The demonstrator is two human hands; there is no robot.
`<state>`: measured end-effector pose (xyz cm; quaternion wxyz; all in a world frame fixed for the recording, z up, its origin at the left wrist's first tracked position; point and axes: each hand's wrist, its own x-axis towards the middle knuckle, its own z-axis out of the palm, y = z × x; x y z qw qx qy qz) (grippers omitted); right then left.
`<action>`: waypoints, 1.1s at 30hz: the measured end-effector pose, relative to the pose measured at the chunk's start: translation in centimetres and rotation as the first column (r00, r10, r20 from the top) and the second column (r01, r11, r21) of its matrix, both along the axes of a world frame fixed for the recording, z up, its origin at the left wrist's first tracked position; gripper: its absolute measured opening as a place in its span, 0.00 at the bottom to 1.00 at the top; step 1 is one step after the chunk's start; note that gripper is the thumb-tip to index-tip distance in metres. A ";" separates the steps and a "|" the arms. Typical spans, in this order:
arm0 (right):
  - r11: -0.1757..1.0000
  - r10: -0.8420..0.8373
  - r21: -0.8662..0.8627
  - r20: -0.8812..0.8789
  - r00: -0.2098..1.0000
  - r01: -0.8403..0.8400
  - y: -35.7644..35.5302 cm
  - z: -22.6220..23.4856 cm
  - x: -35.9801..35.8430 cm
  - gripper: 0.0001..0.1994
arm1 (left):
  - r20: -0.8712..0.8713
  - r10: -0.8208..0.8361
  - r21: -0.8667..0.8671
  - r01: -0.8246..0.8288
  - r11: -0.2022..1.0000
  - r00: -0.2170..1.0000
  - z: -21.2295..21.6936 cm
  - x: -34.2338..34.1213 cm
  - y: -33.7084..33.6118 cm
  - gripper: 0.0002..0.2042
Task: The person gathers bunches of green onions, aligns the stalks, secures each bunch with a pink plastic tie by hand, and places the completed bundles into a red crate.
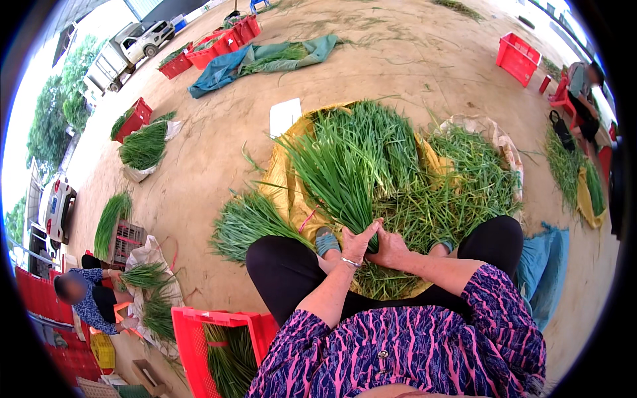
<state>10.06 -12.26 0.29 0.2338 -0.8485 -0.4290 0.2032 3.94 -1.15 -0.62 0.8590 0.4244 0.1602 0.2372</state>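
Note:
My left hand [358,244] is closed around the lower end of a thick bunch of chives [335,182], its leaves fanning forward and left. Pressed against it, my right hand [389,248] also grips the base of the bunch, thumbs close together. A large heap of chives [388,142] lies just beyond on a yellow woven sheet [280,179]. Loose, tangled leaves [471,172] spread to the right, partly on a white sack [488,124]. Left of my knee rests another pile of chives [249,222], with a pink tie [308,217] near it.
A red crate [189,348] holding chives stands close at my lower left. Blue sacking [547,268] lies by my right knee. One person [93,298] handles chives at the left; another person [584,93] sits far right. More red crates [519,60] stand farther off.

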 end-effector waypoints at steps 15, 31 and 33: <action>0.962 0.014 0.267 0.151 0.988 -0.055 0.1 7.7 6.6 0.33 | 0.248 0.562 0.854 -0.452 0.258 0.789 17.7 -3.9 16.1 0.06; 0.900 0.192 0.434 -0.341 0.920 -0.027 -1.1 9.6 9.2 0.16 | -0.755 -0.424 0.193 0.788 0.584 0.499 15.1 -24.3 8.8 0.31; 0.878 0.212 0.473 -0.533 0.819 0.080 -1.4 9.7 9.2 0.13 | -0.756 -0.503 0.062 0.812 0.581 0.418 12.8 -24.4 7.7 0.34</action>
